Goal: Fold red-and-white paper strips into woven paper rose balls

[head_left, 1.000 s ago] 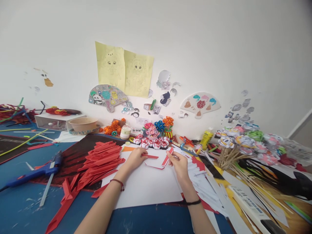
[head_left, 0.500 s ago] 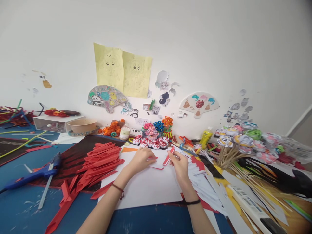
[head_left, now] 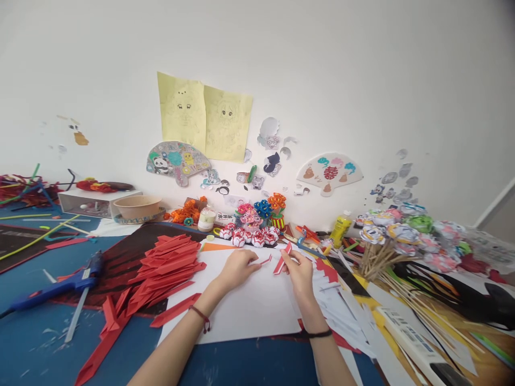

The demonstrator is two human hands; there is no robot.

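Observation:
Both of my hands work over a white sheet point(head_left: 245, 308) on the table. My left hand point(head_left: 238, 268) is closed, fingers pinching a thin red paper strip point(head_left: 265, 260) near its left end. My right hand point(head_left: 298, 269) is closed on a folded red paper piece point(head_left: 281, 259), holding it tilted upward toward the left. The two red pieces nearly meet between my hands. A pile of folded red paper pieces point(head_left: 167, 265) lies just left of the white sheet.
A blue glue gun point(head_left: 60, 287) lies at the left. Small paper flowers point(head_left: 253, 236) and a yellow glue bottle point(head_left: 340, 228) stand by the wall. Paper flowers on wooden sticks point(head_left: 398, 246) and white paper strips point(head_left: 341, 305) fill the right. A bowl point(head_left: 137, 205) sits back left.
My left hand slid right along the red strip and lifted its end. My right hand shifted slightly right and up with its folded piece.

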